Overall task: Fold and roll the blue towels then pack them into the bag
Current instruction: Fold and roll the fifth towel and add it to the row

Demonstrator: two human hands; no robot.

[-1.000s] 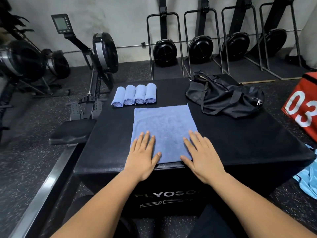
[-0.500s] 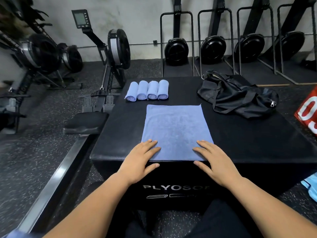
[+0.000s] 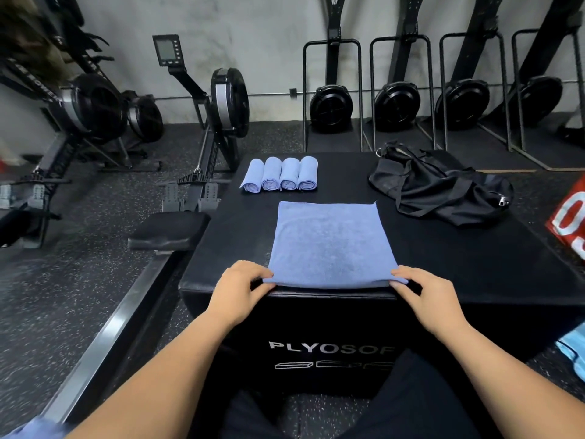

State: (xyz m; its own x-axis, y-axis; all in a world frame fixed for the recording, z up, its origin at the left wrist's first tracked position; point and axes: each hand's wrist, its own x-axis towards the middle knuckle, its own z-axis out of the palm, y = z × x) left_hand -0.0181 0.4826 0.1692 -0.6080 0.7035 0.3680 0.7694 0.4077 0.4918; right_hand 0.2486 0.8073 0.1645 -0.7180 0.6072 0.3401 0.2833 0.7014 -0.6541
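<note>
Towels, five in all, on one black plyo box: one flat blue towel spread square at the centre of the top, and four rolled towels in a tight side-by-side row at 11 o'clock from it, spiral ends toward the viewer, apart from the flat one. One black bag lies slumped at 2 o'clock from the flat blue towel, near it but not touching.

Hands, two, both at the towel's near hem, which runs along the box's front edge. The left hand, at 7 o'clock, has its fingers curled narrowly and pinches the near left corner. The right hand, at 5 o'clock, pinches the near right corner in the same way.

Four upright rowing machines stand along the wall from 12 to 2 o'clock. One red box shows at 3 o'clock.
</note>
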